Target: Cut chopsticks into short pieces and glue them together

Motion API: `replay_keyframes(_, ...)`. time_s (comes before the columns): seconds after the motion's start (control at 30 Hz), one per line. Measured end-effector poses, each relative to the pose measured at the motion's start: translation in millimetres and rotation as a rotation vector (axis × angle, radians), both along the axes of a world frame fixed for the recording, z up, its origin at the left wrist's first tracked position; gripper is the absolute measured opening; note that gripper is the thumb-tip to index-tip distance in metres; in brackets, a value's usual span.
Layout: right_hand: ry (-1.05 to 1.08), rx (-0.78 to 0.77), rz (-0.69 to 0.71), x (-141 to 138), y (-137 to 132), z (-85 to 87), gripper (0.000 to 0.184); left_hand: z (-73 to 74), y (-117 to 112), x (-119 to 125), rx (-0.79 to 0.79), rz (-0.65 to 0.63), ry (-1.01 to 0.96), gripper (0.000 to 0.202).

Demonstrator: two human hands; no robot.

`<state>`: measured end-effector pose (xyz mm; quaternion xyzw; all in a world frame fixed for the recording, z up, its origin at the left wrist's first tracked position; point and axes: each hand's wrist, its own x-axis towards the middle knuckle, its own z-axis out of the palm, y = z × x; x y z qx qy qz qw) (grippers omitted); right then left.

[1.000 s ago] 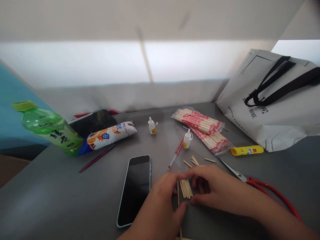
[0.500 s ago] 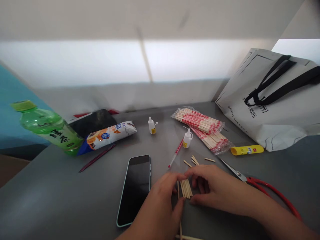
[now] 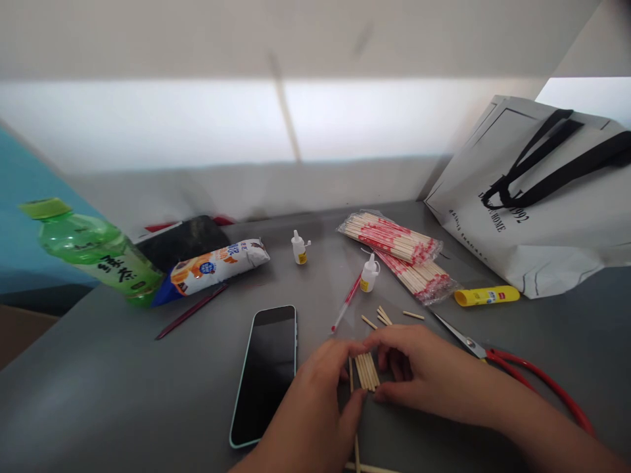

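Note:
A small row of short wooden sticks point(image 3: 367, 371) lies side by side on the grey table point(image 3: 123, 394), framed by both hands. My left hand point(image 3: 315, 407) presses against the row's left side with curled fingers and thumb. My right hand point(image 3: 419, 368) is cupped over the right side, fingertips pinching the sticks. A longer stick point(image 3: 355, 447) runs toward me under the left hand. Several cut stick pieces point(image 3: 382, 316) lie just beyond the hands.
A phone point(image 3: 266, 374) lies left of my hands. Red-handled scissors point(image 3: 517, 374) lie at the right. Beyond are two glue bottles point(image 3: 369, 273), a red pen point(image 3: 346, 302), packs of sticks point(image 3: 399, 253), a yellow glue stick point(image 3: 486, 296), a white bag point(image 3: 537, 197), a snack pack point(image 3: 217, 266) and a green bottle point(image 3: 93, 253).
My left thumb has slid a little closer to the row of sticks. Otherwise both hands stay in place.

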<state>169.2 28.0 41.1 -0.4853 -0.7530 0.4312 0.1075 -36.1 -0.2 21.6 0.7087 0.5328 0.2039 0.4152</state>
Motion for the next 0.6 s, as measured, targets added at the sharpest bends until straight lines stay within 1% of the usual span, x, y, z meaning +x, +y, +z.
replay_keyframes(0.23,-0.002,0.0,0.0,-0.3,0.3,-1.2,0.024,-1.0,-1.0,0.7,0.003,0.001,0.014,0.044)
replay_keyframes(0.37,-0.001,0.001,0.003,-0.2,0.4,-2.3,0.022,-0.7,-1.5,-0.3,0.01,-0.001,0.012,0.043)
replay_keyframes(0.6,-0.003,0.005,-0.003,-0.3,0.3,-1.1,0.026,-1.8,0.2,0.1,0.005,0.002,0.004,0.044)
